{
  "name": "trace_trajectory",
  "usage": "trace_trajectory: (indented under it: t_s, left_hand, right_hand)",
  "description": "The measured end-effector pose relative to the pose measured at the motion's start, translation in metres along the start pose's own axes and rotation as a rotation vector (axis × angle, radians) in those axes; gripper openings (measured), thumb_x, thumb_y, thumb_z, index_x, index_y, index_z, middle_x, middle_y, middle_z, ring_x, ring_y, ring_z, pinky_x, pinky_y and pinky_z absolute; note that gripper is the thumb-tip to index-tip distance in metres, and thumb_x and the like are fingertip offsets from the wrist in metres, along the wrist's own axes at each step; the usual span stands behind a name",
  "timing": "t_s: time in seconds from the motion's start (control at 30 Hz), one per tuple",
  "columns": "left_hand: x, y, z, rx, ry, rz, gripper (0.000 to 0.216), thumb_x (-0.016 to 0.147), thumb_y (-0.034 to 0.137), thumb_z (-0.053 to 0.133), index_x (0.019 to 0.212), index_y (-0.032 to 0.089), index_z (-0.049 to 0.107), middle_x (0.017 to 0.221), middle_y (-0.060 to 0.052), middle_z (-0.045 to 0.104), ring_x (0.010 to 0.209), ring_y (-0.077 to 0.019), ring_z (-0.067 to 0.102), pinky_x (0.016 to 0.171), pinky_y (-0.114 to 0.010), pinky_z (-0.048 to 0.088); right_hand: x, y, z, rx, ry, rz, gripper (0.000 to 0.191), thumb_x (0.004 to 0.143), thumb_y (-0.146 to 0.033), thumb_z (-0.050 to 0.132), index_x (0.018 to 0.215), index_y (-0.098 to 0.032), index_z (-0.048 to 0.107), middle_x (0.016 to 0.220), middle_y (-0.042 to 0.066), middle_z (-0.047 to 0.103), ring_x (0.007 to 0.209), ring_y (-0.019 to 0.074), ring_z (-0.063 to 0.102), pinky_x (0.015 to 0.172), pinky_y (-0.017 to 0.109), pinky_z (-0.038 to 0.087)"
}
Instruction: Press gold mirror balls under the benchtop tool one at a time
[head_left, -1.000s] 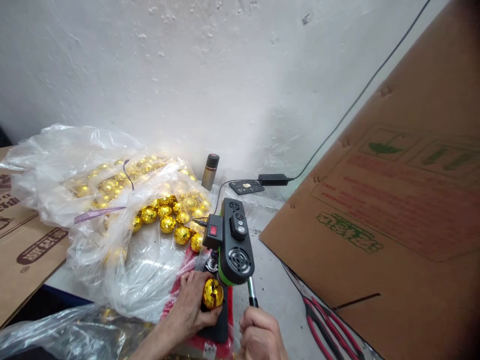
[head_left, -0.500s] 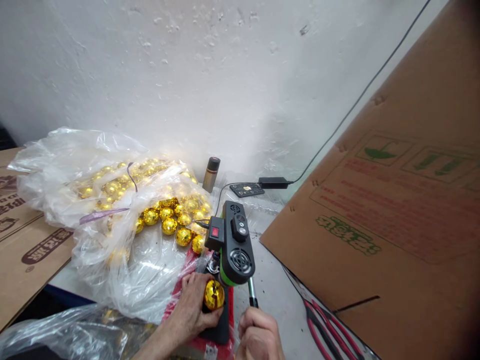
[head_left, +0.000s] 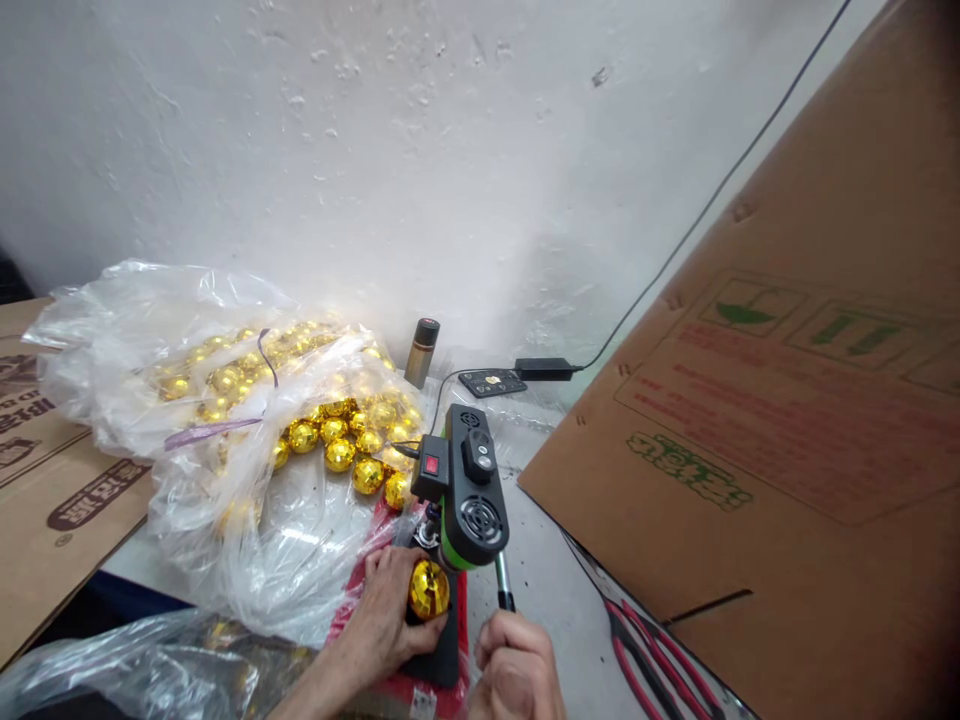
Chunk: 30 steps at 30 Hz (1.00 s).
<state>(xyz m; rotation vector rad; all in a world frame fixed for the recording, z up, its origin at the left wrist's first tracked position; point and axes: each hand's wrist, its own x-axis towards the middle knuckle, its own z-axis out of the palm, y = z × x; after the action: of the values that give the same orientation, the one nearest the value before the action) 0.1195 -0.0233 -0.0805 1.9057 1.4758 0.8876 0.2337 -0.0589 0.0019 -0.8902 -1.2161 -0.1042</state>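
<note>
Between thumb and fingers, my left hand [head_left: 386, 612] holds a gold mirrored ball [head_left: 429, 590] on the black base [head_left: 439, 655] of a small bench drill press [head_left: 478, 490]. The ball sits just in front of the machine's black and green head. My right hand [head_left: 519, 662] is closed around the end of the machine's metal lever [head_left: 503, 582]; the grip itself is mostly hidden by my fingers. What lies under the head, at the ball's back, is partly covered.
A clear plastic bag [head_left: 202, 520] full of gold balls [head_left: 340, 454] spreads to the left. Behind stand a dark-capped bottle [head_left: 422, 353], a phone [head_left: 493, 382] and a power adapter [head_left: 544, 369]. Red-handled pliers [head_left: 660, 660] lie beside a large cardboard box [head_left: 750, 400] at right.
The view has shifted very slightly. Both hands, the gold ball and the lever stay in nearly the same places.
</note>
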Motion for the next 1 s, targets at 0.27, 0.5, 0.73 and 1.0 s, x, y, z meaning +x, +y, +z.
trace_trajectory:
  t_s: [0.27,0.5,0.73,1.0]
  left_hand:
    - [0.001,0.000,0.003,0.004,0.014,0.011,0.052,0.076,0.021,0.077,0.127,0.017,0.067,0.117,-0.013,0.073,0.113,-0.0377,0.064,0.104,-0.058,0.048]
    - [0.000,-0.003,0.007,0.002,0.041,0.016,0.051,0.076,0.023,0.078,0.126,0.021,0.067,0.117,-0.011,0.073,0.114,-0.0366,0.065,0.103,-0.054,0.049]
    - [0.003,0.001,-0.003,-0.002,0.002,0.019,0.053,0.074,0.021,0.077,0.126,0.019,0.067,0.119,-0.012,0.074,0.116,-0.0368,0.066,0.105,-0.055,0.049]
    - [-0.049,-0.041,0.012,0.057,0.114,0.128,0.064,0.075,0.028,0.083,0.137,0.027,0.067,0.131,-0.015,0.076,0.122,-0.0403,0.069,0.106,-0.056,0.056]
  right_hand:
    - [0.004,-0.003,0.004,0.008,0.040,-0.005,0.043,0.109,-0.026,0.048,0.066,-0.021,0.042,0.069,-0.005,0.050,0.055,0.0081,0.044,0.056,0.024,0.033]
    - [-0.020,0.017,0.001,-0.063,-0.041,-0.143,0.040,0.109,-0.019,0.044,0.068,-0.021,0.048,0.073,-0.004,0.057,0.059,0.0085,0.051,0.065,0.025,0.046]
    - [0.031,-0.011,0.002,0.022,-0.075,-0.059,0.045,0.109,-0.017,0.047,0.064,-0.020,0.044,0.065,-0.006,0.051,0.051,0.0048,0.046,0.051,0.021,0.035]
    - [0.066,-0.034,0.004,0.062,-0.098,-0.033,0.036,0.104,-0.009,0.052,0.069,-0.020,0.054,0.062,-0.004,0.050,0.051,0.0073,0.048,0.049,0.025,0.033]
